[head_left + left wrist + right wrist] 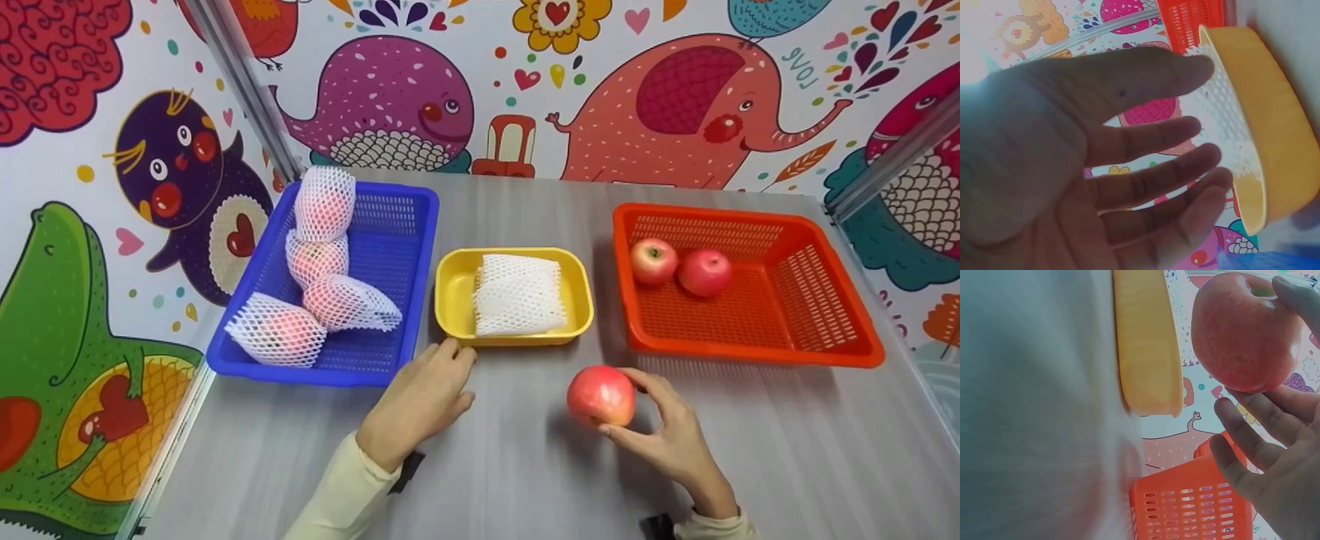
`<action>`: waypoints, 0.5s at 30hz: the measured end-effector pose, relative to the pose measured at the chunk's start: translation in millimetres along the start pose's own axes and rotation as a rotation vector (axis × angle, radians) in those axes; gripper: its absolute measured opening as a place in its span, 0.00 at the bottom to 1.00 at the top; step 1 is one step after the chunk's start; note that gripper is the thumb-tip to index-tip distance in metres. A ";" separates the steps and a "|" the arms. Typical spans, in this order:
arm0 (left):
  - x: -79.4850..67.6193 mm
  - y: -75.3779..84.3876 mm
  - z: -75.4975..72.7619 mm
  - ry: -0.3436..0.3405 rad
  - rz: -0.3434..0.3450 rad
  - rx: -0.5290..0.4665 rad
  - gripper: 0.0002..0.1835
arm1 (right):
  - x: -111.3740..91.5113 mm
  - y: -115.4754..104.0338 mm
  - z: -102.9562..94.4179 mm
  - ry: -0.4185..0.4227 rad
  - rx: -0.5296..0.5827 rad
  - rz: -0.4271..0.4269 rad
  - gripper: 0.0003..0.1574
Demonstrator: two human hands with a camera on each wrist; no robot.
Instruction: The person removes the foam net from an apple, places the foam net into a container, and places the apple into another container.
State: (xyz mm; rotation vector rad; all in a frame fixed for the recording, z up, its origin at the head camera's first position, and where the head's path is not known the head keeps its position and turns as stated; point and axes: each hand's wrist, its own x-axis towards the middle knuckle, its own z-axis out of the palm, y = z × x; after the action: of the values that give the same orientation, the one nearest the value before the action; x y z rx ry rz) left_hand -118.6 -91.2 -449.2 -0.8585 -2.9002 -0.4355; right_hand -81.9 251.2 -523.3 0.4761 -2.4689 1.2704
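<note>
A red apple (600, 396) is gripped between the thumb and fingers of my right hand (671, 435), above the grey table in front of the red basket. In the right wrist view the apple (1246, 332) shows its stem hollow beside the thumb. My left hand (420, 401) holds nothing, its fingers loosely bent near the front edge of the yellow tray (456, 330). The left wrist view shows that hand's palm (1027, 163) with the fingers spread apart. White foam net sleeves (519, 296) lie flat in the tray.
The blue basket (379, 266) at the left holds several net-wrapped apples (330, 210). Two bare apples (705, 272) sit in the left part of the red basket (757, 330) at the right. Printed cartoon panels (645, 112) wall in the table (517, 465) at the back and sides.
</note>
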 end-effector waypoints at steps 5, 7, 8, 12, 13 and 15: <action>-10.4 2.4 -0.2 -0.020 0.000 -0.016 0.20 | 0.8 -1.7 -1.8 0.000 -0.007 0.006 0.51; -11.8 2.0 -0.1 -0.017 0.000 -0.020 0.20 | 3.2 -2.4 -3.9 -0.003 -0.013 -0.011 0.51; -12.3 1.7 0.1 -0.016 0.000 -0.022 0.20 | 5.0 -2.7 -5.6 -0.005 -0.018 -0.025 0.51; -14.8 0.1 2.1 -0.013 -0.002 -0.033 0.20 | 17.1 -3.3 -18.9 -0.011 -0.060 -0.097 0.51; -15.5 -0.2 2.7 -0.016 -0.004 -0.037 0.20 | 21.1 -3.0 -24.0 -0.009 -0.075 -0.125 0.51; -16.5 -0.9 3.5 -0.021 -0.007 -0.042 0.20 | 29.9 -2.5 -36.0 -0.001 -0.112 -0.172 0.51</action>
State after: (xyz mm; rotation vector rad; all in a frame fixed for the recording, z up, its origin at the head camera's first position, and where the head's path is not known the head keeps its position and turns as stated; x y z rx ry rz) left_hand -105.2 -99.4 -455.5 -0.8640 -2.9240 -0.4931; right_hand -102.8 275.1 -488.8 0.6436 -2.4243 1.0586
